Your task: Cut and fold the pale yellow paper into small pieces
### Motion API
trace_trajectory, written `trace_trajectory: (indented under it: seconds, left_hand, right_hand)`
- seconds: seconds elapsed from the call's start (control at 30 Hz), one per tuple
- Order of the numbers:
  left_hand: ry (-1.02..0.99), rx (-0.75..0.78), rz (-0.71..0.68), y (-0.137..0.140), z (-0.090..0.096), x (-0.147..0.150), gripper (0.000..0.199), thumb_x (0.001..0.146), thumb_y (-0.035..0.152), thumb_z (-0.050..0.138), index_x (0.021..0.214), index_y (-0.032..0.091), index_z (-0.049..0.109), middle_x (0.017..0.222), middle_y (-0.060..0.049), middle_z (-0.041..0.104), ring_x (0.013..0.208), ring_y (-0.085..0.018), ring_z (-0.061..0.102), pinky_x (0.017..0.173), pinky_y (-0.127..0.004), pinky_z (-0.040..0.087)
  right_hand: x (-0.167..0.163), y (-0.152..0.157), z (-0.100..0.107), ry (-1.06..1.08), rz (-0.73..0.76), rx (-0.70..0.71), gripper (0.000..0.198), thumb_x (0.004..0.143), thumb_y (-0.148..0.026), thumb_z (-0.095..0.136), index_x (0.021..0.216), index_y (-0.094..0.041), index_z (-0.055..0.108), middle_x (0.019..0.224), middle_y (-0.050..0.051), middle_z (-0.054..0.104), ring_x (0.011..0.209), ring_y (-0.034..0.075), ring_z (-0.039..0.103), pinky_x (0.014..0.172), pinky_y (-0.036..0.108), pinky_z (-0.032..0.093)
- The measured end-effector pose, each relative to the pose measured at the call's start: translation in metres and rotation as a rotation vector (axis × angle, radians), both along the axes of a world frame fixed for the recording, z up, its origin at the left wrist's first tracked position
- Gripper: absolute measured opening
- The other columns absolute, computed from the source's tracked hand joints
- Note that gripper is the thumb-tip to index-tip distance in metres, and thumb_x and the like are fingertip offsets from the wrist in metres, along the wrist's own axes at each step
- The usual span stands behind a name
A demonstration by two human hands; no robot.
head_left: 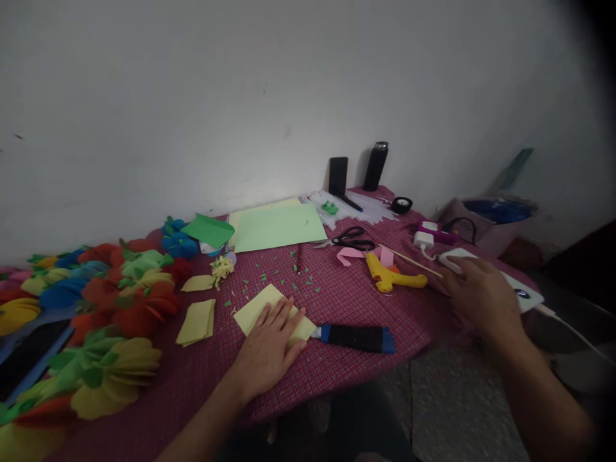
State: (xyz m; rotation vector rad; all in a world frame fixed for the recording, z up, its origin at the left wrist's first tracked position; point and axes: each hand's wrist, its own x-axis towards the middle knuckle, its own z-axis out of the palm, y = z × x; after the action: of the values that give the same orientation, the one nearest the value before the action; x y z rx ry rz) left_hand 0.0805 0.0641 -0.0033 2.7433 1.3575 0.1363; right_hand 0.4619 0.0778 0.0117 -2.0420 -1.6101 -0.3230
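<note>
My left hand [269, 343] lies flat, fingers spread, on a square of pale yellow paper [262, 301]. Just right of that paper is a tool with a blue and black handle [359, 338], its light tip by the paper's corner. At the right, my right hand [481, 295] has its fingers closed at the end of a thin wooden stick [409, 260], which points left over a yellow glue gun [392, 277]. A white power bank [529, 295] is partly hidden behind this hand. Left of the paper rest a stack of yellow sheets [196, 323] and yellow shreds [222, 269].
Colourful paper flowers [120, 289] crowd the left side. Green sheets [279, 228], black scissors [351, 239], pink paper strips [353, 255] and white glue sticks [360, 210] lie farther back. A phone [337, 176], a black bottle [376, 167] and black tape [401, 205] stand near the wall.
</note>
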Motion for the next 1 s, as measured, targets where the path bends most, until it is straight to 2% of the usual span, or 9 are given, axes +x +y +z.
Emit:
trace_trajectory:
  seconds: [0.07,0.13,0.2,0.27,0.37,0.5,0.63,1.0]
  left_hand:
    - [-0.002,-0.003,0.001,0.0,0.0,0.0,0.05,0.084,0.046,0.023,0.13,0.026,0.019,0.138,-0.001,0.018,0.126,-0.018,0.009,0.102,-0.041,0.012]
    - [-0.001,-0.004,0.004,0.0,0.0,0.0,0.051,0.084,0.046,0.023,0.13,0.026,0.017,0.138,-0.002,0.018,0.126,-0.018,0.01,0.102,-0.04,0.011]
    - [-0.003,-0.003,0.005,0.0,0.0,0.0,0.052,0.084,0.046,0.023,0.131,0.025,0.016,0.138,-0.002,0.019,0.126,-0.018,0.01,0.102,-0.04,0.011]
    - [-0.008,0.002,0.007,-0.001,0.001,0.0,0.053,0.084,0.046,0.022,0.131,0.024,0.014,0.138,-0.003,0.019,0.126,-0.018,0.01,0.102,-0.04,0.011]
    - [-0.013,0.006,-0.002,-0.002,0.002,0.0,0.053,0.084,0.047,0.022,0.131,0.024,0.014,0.138,-0.002,0.019,0.126,-0.018,0.01,0.102,-0.04,0.011]
    - [-0.011,0.0,-0.012,-0.002,0.003,0.0,0.052,0.083,0.048,0.021,0.13,0.025,0.017,0.138,-0.001,0.018,0.126,-0.018,0.009,0.102,-0.04,0.011]
    - [-0.007,-0.004,-0.014,-0.002,0.004,0.0,0.053,0.083,0.05,0.021,0.13,0.025,0.018,0.138,-0.002,0.018,0.126,-0.018,0.01,0.102,-0.04,0.01]
    - [0.006,-0.009,-0.02,-0.002,0.005,0.001,0.056,0.081,0.052,0.021,0.13,0.026,0.017,0.138,0.0,0.017,0.126,-0.019,0.011,0.102,-0.041,0.009]
  right_hand:
    - [-0.033,-0.005,0.008,0.017,0.188,0.036,0.028,0.078,-0.033,0.043,0.095,-0.017,0.057,0.092,0.011,0.058,0.085,0.023,0.052,0.075,0.035,0.039]
    - [-0.073,-0.013,0.013,0.061,0.508,-0.035,0.024,0.079,-0.032,0.044,0.094,-0.018,0.057,0.09,0.008,0.059,0.083,0.019,0.052,0.075,0.032,0.041]
    - [-0.108,-0.023,0.015,0.023,0.788,-0.183,0.029,0.078,-0.034,0.047,0.103,-0.021,0.053,0.097,0.006,0.057,0.09,0.02,0.05,0.079,0.034,0.039]
    - [-0.133,-0.032,0.011,-0.018,0.902,-0.278,0.038,0.075,-0.035,0.051,0.11,-0.022,0.049,0.099,0.007,0.055,0.092,0.021,0.048,0.08,0.038,0.038]
    - [-0.146,-0.038,0.002,-0.049,0.893,-0.31,0.039,0.074,-0.031,0.053,0.111,-0.021,0.048,0.097,0.008,0.055,0.09,0.022,0.048,0.078,0.039,0.039]
    - [-0.146,-0.039,-0.004,-0.048,0.886,-0.325,0.035,0.076,-0.024,0.049,0.111,-0.02,0.048,0.093,0.007,0.054,0.087,0.02,0.048,0.077,0.037,0.04]
    - [-0.141,-0.041,-0.003,-0.055,0.92,-0.353,0.039,0.075,-0.022,0.049,0.114,-0.021,0.046,0.093,0.007,0.053,0.085,0.02,0.047,0.074,0.036,0.041]
    - [-0.135,-0.044,-0.003,-0.09,0.897,-0.344,0.041,0.075,-0.022,0.048,0.116,-0.023,0.046,0.093,0.008,0.052,0.085,0.021,0.047,0.073,0.038,0.041]
